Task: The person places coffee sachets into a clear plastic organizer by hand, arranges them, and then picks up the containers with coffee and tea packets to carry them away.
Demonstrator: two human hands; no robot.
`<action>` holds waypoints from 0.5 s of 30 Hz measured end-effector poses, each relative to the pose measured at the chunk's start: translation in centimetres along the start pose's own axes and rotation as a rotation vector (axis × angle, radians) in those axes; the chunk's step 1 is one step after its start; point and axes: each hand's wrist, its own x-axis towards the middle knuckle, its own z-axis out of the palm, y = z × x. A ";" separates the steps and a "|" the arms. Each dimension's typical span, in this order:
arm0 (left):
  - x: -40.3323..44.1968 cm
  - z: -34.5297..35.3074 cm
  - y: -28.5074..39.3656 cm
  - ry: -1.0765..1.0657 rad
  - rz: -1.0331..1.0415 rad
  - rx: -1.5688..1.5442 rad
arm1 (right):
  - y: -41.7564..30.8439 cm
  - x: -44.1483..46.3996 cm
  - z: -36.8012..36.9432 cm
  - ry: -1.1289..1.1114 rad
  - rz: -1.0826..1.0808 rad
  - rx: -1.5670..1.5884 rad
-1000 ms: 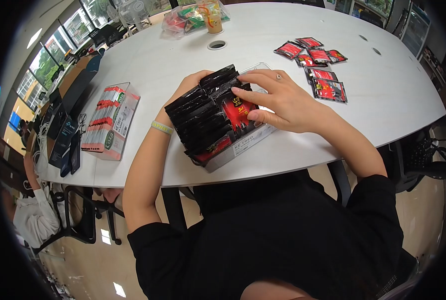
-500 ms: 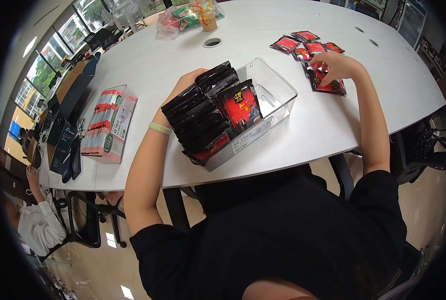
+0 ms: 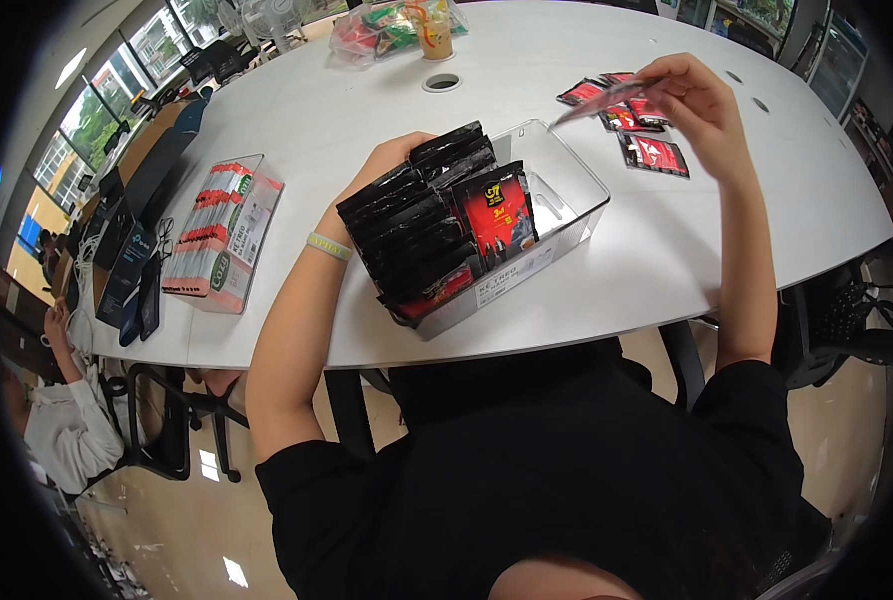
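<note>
A clear plastic bin (image 3: 571,235) stands near the table's front edge, with black and red sachets (image 3: 406,235) packed upright in its left part. The right end of the bin holds no sachets. My left hand (image 3: 391,155) is at the bin's far left side, its fingers largely hidden behind the sachets. Above the table at the right, my right hand (image 3: 701,105) pinches one sachet (image 3: 606,100) by its edge, tilted toward the bin. Under and beside it lie several loose red and black sachets (image 3: 654,155).
Another clear bin (image 3: 251,240) with red and white sachets is at the left, beside glasses and dark boxes (image 3: 126,270). A drink cup (image 3: 434,35) and a plastic bag (image 3: 366,35) sit at the back. Another person (image 3: 71,425) sits at the far left.
My right hand went from the bin to the loose sachets, took hold of one and lifted it leftward. My left hand has stayed beside the bin.
</note>
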 end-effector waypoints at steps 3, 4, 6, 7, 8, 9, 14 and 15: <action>0.0 0.0 -0.1 -0.006 0.001 -0.037 | -1.0 -0.3 3.3 -0.132 -0.112 0.143; 0.1 0.1 -0.1 -0.004 -0.004 -0.074 | -1.4 -0.5 4.3 -0.153 -0.071 0.099; 0.1 0.1 0.0 0.000 0.002 -0.062 | -1.7 -0.9 6.0 -0.204 -0.060 -0.095; 0.0 0.1 0.0 0.005 0.006 -0.052 | -2.7 -1.0 6.7 -0.285 0.014 -0.095; 0.0 0.1 0.1 0.006 0.007 -0.051 | -2.5 -1.2 7.2 -0.332 0.027 -0.086; 0.0 0.1 0.1 0.003 0.001 -0.033 | -2.0 -1.3 7.8 -0.379 0.041 -0.078; 0.0 0.1 -0.1 -0.010 -0.033 -0.074 | -1.5 -1.4 9.1 -0.498 0.136 -0.339; 0.0 0.1 -0.2 -0.006 -0.002 -0.056 | -1.7 -1.5 9.3 -0.500 0.135 -0.339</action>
